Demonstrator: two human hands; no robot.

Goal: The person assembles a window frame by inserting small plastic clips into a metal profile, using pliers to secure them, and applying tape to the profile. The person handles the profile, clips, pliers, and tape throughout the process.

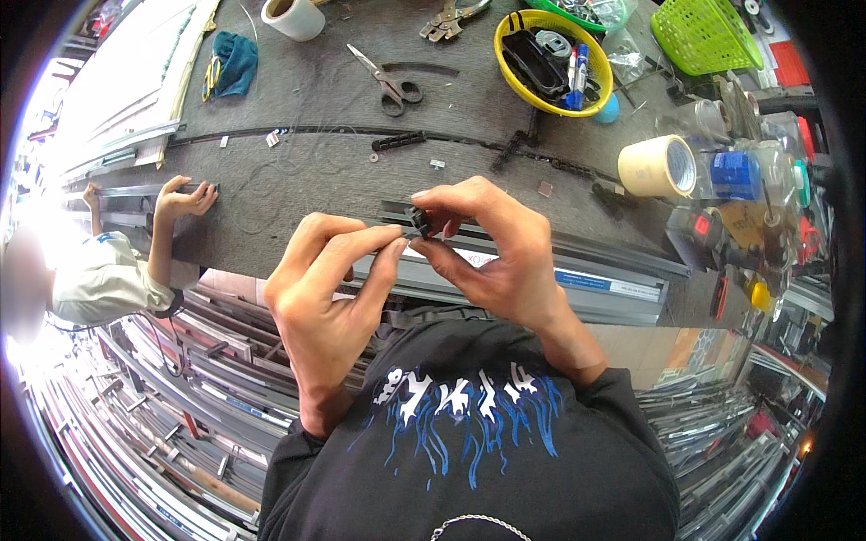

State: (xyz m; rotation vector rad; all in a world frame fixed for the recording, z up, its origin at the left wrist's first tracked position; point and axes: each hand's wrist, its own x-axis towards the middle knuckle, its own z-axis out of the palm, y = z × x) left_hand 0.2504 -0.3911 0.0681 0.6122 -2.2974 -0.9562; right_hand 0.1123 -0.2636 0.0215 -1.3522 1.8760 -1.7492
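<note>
Between thumb and fingers of my right hand [501, 248] is a small black plastic part [419, 221]. My left hand [329, 279] is closed in a pinch right beside it, fingertips almost meeting those of the right. Something thin may be in that pinch, too small to name. Both hands are above the table's near edge, over grey metal profiles [622, 293] that carry a blue-and-white label. Further in on the dark table [307, 167] lie a black strip-like piece [399, 142] and a small pale piece [437, 164].
Scissors [390, 90] lie beyond my hands. A yellow basket [505, 68] holds markers and a tape roll. To the right stand a tape roll [651, 168] and several jars. At left, another person's hand [185, 197] grips a metal profile. Long profiles [180, 397] are stacked low at left.
</note>
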